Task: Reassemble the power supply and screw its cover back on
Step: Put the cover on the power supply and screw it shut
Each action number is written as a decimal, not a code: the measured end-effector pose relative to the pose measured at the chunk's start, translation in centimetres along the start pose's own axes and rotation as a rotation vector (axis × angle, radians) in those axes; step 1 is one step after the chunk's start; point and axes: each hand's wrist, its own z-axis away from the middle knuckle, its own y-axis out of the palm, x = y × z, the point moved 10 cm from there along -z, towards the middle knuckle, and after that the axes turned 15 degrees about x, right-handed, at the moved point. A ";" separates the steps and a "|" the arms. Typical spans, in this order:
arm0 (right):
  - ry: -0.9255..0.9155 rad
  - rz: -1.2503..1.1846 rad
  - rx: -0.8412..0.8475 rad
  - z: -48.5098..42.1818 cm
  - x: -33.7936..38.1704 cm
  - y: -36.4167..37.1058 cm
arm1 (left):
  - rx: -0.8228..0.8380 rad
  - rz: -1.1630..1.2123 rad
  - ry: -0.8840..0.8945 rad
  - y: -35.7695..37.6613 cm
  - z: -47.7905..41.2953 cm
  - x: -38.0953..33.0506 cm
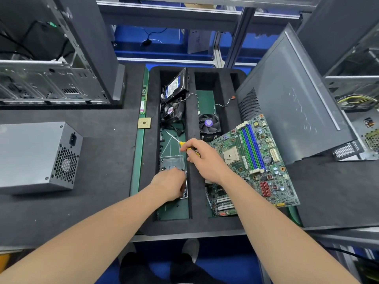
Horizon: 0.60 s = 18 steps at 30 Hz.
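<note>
- The power supply [34, 156] is laid near the left edge of the table [102, 160], well apart from both hands.
- The screwdriver [174, 138] is gripped at its yellow handle by the right hand [203, 158], above the left compartment of the foam tray [189, 124] at the table's middle.
- The left hand [169, 186] is lowered into the clear plastic box [172, 161] in that compartment. Its fingertips are hidden, so whether anything is pinched cannot be told.
- A motherboard [256, 160] is propped over the tray's right side.
</note>
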 end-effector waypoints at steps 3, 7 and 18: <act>0.000 0.000 0.000 -0.1 0.0 0.0 | 0.023 -0.041 0.009 0.2 0.1 -0.5; 0.000 -0.001 -0.005 -0.1 -0.1 0.0 | 0.098 0.011 0.033 0.4 0.1 -0.6; 0.011 -0.394 -0.188 0.6 -1.1 -1.3 | -0.262 0.580 0.164 -6.2 4.5 2.5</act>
